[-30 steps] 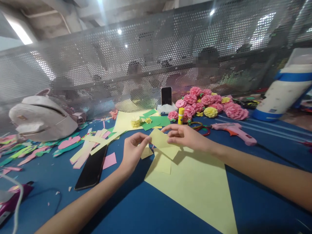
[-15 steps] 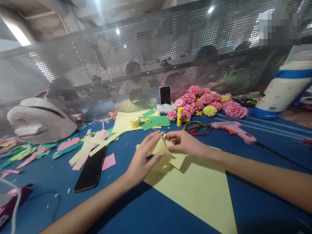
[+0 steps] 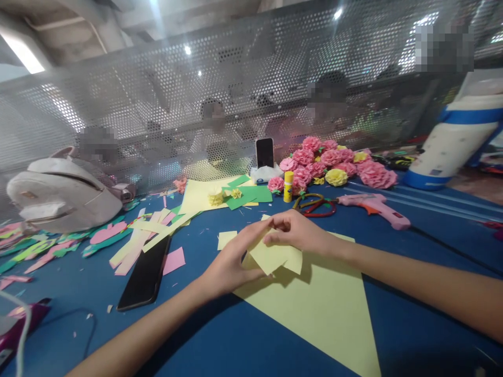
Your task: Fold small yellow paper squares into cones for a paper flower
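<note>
Pale yellow paper squares (image 3: 275,252) are between my two hands, above a large sheet of yellow paper (image 3: 326,309) on the blue table. My right hand (image 3: 295,230) pinches them from above with thumb and bent fingers. On the other side my left hand (image 3: 231,264) curves round them, its fingers at the upper edge and its thumb low down; its fingertips are partly hidden. A separate yellow square (image 3: 227,240) lies flat just beyond my left hand.
Paper strips (image 3: 133,243) and a black phone (image 3: 143,280) lie to the left, near a pale backpack (image 3: 65,193). Farther back are a glue stick (image 3: 288,187), scissors (image 3: 314,205), pink paper flowers (image 3: 310,162) and a second phone. A pink glue gun (image 3: 373,205) and a bottle (image 3: 451,141) occupy the right.
The held yellow squares have turned and shifted slightly right. My left thumb has dropped lower, and the separate square beyond my left hand shows more fully.
</note>
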Available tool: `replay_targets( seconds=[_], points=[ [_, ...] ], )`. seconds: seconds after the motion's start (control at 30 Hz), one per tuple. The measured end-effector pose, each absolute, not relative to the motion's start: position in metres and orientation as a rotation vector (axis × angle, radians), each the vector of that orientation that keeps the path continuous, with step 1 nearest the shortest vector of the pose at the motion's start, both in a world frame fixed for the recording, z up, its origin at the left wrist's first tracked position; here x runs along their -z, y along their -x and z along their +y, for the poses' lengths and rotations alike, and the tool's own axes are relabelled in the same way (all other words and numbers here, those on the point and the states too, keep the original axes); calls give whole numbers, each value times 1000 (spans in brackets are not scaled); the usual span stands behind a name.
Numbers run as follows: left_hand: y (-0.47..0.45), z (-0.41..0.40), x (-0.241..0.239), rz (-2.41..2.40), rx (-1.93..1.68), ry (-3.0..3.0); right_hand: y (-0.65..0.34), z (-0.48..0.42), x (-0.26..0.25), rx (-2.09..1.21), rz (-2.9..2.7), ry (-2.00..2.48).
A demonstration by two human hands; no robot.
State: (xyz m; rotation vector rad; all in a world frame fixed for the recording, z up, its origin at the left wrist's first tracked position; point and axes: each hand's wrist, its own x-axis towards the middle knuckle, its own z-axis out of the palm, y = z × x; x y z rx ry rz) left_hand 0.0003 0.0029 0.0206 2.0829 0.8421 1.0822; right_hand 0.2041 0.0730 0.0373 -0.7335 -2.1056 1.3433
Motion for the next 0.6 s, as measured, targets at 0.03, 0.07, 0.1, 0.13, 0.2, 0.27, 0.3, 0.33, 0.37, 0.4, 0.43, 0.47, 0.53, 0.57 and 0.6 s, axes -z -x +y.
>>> replay_targets(
  seconds=[0.03, 0.07, 0.1, 0.13, 0.2, 0.27, 0.3, 0.33, 0.37, 0.4, 0.43, 0.47, 0.53, 0.57, 0.6],
  points=[
    [1, 4, -21, 850, -1092, -2056, -205, 73, -37, -1356, -2119, 724],
    [2, 4, -22, 865, -1108, -2019, -205, 74, -37, -1365, -2133, 716],
    [4, 5, -22, 887, -1127, -1973, -206, 75, -37, -1370, -2147, 713],
    [5, 6, -22, 911, -1148, -1919, -206, 76, -36, -1369, -2162, 712],
    [7, 9, -21, 957, -1191, -1802, -207, 78, -35, -1343, -2192, 718],
    [9, 12, -18, 997, -1226, -1690, -208, 78, -36, -1296, -2222, 726],
    [9, 14, -15, 1017, -1240, -1640, -208, 78, -36, -1268, -2239, 730],
    [10, 15, -13, 1041, -1256, -1593, -208, 78, -37, -1241, -2255, 734],
    [10, 16, -11, 1067, -1273, -1549, -208, 78, -39, -1214, -2272, 740],
    [10, 17, -8, 1093, -1289, -1510, -208, 78, -40, -1189, -2288, 746],
    [11, 17, -6, 1117, -1301, -1478, -209, 77, -41, -1167, -2303, 754],
    [11, 17, -3, 1138, -1307, -1455, -209, 76, -43, -1147, -2317, 762],
    [10, 15, 0, 1173, -1303, -1439, -209, 75, -45, -1112, -2337, 772],
    [9, 14, 0, 1191, -1298, -1447, -208, 74, -47, -1096, -2344, 773],
    [9, 12, 0, 1212, -1296, -1465, -208, 73, -48, -1081, -2348, 770]
  ],
)
